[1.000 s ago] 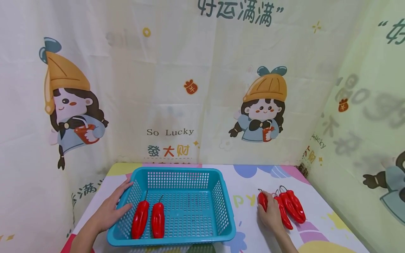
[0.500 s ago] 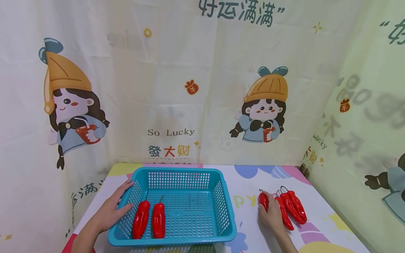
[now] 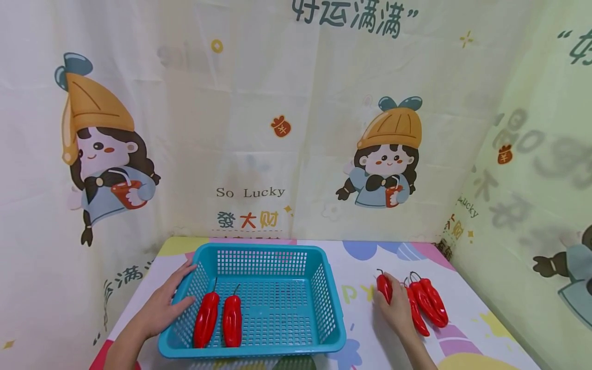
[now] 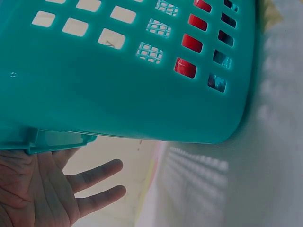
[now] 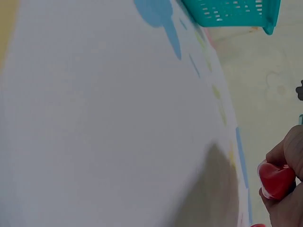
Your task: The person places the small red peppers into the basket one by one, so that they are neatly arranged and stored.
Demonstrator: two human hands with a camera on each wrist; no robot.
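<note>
My right hand (image 3: 396, 311) grips a red chili pepper (image 3: 383, 288), stem pointing away, at the right of the head view. In the right wrist view the rounded end of that pepper (image 5: 277, 180) pokes out between thumb and fingers. At the left, my left hand (image 3: 159, 308) rests on the rim of a turquoise plastic basket (image 3: 259, 352). The left wrist view shows its fingers (image 4: 102, 175) extended below the basket's wall (image 4: 118, 104). Inside the basket lie two red chili peppers, one at far left (image 3: 206, 319) and another (image 3: 232, 321) beside it.
Just right of my right hand, three more red peppers (image 3: 427, 300) lie side by side on the patterned tabletop (image 3: 361, 329). A printed cloth (image 3: 250, 154) hangs behind the table and along its sides.
My right hand has lifted slightly, bringing the gripped pepper up and a little away from the others. The left hand and basket hold their place.
</note>
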